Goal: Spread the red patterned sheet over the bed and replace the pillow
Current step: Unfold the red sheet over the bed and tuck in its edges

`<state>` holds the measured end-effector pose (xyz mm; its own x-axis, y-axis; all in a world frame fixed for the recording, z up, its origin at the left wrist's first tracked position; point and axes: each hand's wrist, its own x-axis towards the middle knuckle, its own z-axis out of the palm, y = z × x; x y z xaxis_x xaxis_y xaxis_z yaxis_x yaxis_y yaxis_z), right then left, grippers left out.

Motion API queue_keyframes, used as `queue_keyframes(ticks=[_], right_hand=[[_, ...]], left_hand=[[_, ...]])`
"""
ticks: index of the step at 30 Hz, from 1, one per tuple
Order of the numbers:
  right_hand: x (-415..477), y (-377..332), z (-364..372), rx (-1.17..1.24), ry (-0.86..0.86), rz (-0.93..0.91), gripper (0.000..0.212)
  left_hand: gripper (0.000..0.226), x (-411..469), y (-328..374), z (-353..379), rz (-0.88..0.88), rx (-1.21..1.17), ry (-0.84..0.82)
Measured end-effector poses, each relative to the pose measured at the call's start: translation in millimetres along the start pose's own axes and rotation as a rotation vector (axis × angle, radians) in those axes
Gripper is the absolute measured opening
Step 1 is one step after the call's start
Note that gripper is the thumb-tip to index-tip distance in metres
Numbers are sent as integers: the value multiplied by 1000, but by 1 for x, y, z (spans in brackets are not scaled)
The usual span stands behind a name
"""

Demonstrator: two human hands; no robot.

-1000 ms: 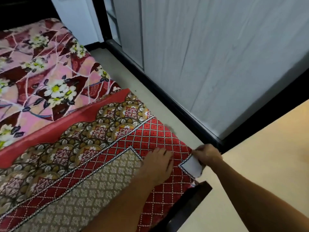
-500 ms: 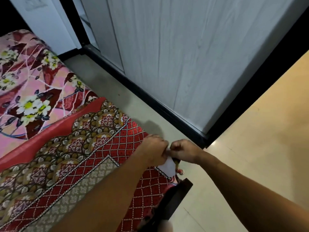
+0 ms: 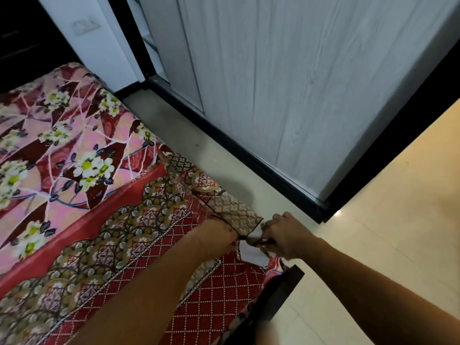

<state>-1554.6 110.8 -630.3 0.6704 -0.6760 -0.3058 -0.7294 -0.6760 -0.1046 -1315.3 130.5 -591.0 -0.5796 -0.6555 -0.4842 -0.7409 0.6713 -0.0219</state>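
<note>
- Far left I see the pink floral mattress cover (image 3: 62, 150), lying smooth and flat.
- The red patterned sheet (image 3: 139, 235), printed with lattice and medallions, covers the bed's near end, with its corner folded back.
- My left hand (image 3: 214, 235) curls its fingers round that corner.
- My right hand (image 3: 286, 235) grips the bunched edge just beside it.
- On the right are the grey wood-grain wardrobe door (image 3: 298, 95) and the glossy cream floor (image 3: 385, 220).

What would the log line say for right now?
step: spreading; left hand: grips red patterned sheet corner; right hand: grips corner; floral mattress: partly uncovered
</note>
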Motion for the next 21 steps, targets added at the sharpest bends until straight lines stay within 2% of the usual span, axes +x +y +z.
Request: queue_keyframes(ticks=[4,11,15,21], right_hand=[[5,-4,-3,-87,-51,-23,37],[8,3,-18,-48,-111,32,35],[17,-7,-41,-19,-71,18,32],[36,-38,-93,-34,-33,-54,47]], left_hand=[[45,-10,-2,6,-72,116,-51],[32,-12,-7,-7,-223,-184,-52],[33,-27,-21,-27,-265,-179,-62],[31,-70,-43,-67,-298,-128,80]])
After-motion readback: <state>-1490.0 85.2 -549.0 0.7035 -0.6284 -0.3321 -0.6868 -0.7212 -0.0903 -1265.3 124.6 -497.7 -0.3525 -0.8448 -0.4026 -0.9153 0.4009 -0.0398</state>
